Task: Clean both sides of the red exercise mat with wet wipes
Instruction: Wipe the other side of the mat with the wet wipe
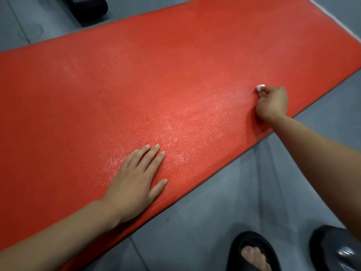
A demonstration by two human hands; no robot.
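The red exercise mat [136, 81] lies unrolled flat on a grey floor and fills most of the view. A wet sheen shows on its middle part. My left hand [136, 178] rests flat on the mat near its front edge, fingers straight. My right hand [272, 102] is at the right side of the mat, fingers curled round a small white wet wipe [260, 89] that touches the mat's surface. Only a bit of the wipe shows beyond the fingers.
Grey floor [224, 192] borders the mat on the near side. A foot in a black sandal [252, 253] stands at the bottom, with a black shiny object [336, 249] at the bottom right. A dark object [88, 6] sits beyond the mat at the top left.
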